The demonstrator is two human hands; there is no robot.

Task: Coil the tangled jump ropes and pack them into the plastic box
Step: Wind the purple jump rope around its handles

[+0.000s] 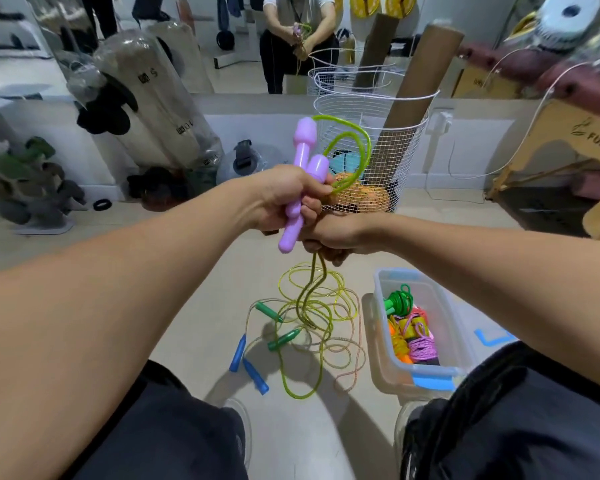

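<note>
Both hands clench: left hand (284, 199) grips purple handles (303, 174), right hand (329, 237) the green rope (312, 285) below.

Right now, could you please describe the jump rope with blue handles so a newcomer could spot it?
Start at the clear plastic box on the floor and look left, across the tangled ropes. The blue handles lie side by side at the tangle's left edge, below the green handles. No other rope here has blue handles.

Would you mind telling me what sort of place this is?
Probably a storage or props room: a wall mirror, a wire basket with cardboard tubes, and plastic-wrapped bundles standing on the floor.
</note>
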